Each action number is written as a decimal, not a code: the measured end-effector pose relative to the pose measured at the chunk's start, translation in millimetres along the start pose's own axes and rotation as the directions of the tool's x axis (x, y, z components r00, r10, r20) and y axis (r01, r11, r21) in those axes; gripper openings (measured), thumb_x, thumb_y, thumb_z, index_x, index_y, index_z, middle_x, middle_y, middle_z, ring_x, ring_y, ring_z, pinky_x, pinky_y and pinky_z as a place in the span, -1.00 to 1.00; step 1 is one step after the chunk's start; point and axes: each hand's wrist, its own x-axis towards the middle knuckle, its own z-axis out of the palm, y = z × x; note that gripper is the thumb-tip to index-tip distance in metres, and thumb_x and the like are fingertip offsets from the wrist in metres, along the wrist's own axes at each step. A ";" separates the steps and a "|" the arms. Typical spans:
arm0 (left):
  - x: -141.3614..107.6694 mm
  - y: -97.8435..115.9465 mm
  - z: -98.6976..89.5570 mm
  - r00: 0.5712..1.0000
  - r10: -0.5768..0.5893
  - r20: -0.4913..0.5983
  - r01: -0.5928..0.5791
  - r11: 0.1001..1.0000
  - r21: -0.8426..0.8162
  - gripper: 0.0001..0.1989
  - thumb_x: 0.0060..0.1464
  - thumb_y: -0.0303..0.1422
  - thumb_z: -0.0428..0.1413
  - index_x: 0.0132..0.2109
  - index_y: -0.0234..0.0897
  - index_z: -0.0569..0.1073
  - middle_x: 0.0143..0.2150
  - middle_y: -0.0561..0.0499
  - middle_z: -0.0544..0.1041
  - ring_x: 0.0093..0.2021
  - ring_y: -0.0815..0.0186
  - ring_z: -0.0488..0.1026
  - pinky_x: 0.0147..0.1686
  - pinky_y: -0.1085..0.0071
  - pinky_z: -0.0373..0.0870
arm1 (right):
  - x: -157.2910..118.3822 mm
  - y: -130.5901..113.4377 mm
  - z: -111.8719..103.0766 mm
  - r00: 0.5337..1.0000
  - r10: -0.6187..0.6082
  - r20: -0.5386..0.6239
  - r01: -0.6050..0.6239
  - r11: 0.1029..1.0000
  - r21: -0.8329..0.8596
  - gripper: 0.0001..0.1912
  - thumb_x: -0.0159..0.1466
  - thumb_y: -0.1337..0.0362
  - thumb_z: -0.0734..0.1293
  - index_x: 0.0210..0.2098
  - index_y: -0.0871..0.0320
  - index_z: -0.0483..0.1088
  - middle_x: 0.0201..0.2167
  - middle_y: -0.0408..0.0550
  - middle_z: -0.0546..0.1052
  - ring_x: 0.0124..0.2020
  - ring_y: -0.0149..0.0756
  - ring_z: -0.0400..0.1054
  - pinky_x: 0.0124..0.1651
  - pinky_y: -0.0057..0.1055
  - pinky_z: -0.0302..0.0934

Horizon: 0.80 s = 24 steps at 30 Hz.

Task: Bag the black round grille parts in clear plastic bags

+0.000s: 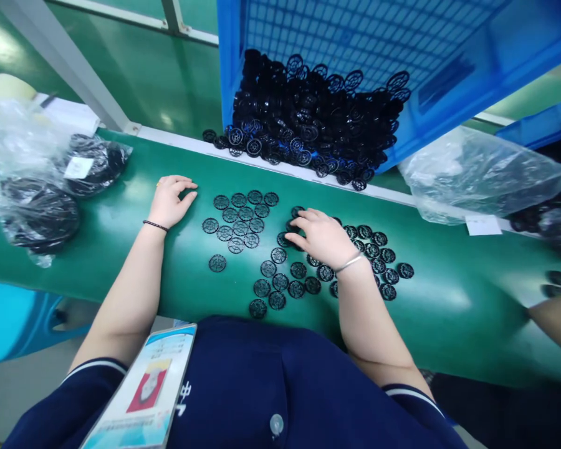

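Round black spoked discs lie flat on the green table in groups. My left hand rests on the table left of one group of discs, its fingers apart and holding nothing. My right hand is over the discs in the middle, palm down, fingers spread, with its fingertips touching or just above a few of them. Some discs are partly hidden beneath it. More discs lie to its right, and others lie nearer my body. A single disc sits apart, below the left group.
A tilted blue crate at the back spills a heap of black discs onto the table's far edge. Bagged black parts stand at the left. Clear plastic lies at the back right. Another person's arm shows at the right edge.
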 end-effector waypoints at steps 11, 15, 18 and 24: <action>-2.1 -0.7 0.1 1.000 0.007 -0.013 -0.007 0.999 -0.038 -0.82 0.07 -0.26 0.08 -0.22 -0.15 0.54 -0.09 -0.09 0.54 0.03 0.04 0.41 0.16 -0.05 0.22 | 39.5 -20.7 4.7 0.991 -0.130 0.020 0.129 0.990 0.048 -0.48 0.32 0.05 0.30 0.23 0.06 0.29 0.36 0.16 0.14 0.37 0.08 -0.02 0.28 0.10 0.07; -1.5 -0.7 1.2 1.000 -0.015 -0.008 0.014 0.999 -0.030 -0.83 0.07 -0.26 0.08 -0.23 -0.14 0.54 -0.10 -0.07 0.54 0.03 0.05 0.41 0.17 -0.04 0.21 | 27.8 -8.0 -1.5 0.995 -0.080 0.059 0.080 0.997 0.013 -0.57 0.34 0.10 0.28 0.13 0.16 0.38 0.25 0.24 0.30 0.22 0.05 0.24 0.20 0.04 0.20; 0.4 -0.8 2.7 1.000 -0.024 -0.005 0.024 1.000 -0.001 -0.81 0.07 -0.25 0.08 -0.21 -0.15 0.54 -0.10 -0.07 0.53 0.06 0.03 0.38 0.17 -0.04 0.21 | 16.0 -4.4 -5.6 0.996 -0.091 0.003 0.091 0.996 -0.003 -0.69 0.34 0.14 0.29 -0.05 0.18 0.49 0.15 0.22 0.41 0.15 0.03 0.30 0.12 0.00 0.28; -0.8 -0.7 2.8 1.000 -0.020 -0.005 0.020 1.000 -0.010 -0.81 0.07 -0.26 0.08 -0.21 -0.16 0.54 -0.08 -0.08 0.52 0.05 0.02 0.38 0.16 -0.05 0.21 | 15.6 -41.0 5.5 0.943 -0.334 0.004 0.333 0.941 0.060 -0.68 0.31 0.11 0.32 0.00 0.09 0.50 0.21 0.10 0.36 0.29 0.00 0.14 0.25 0.03 0.14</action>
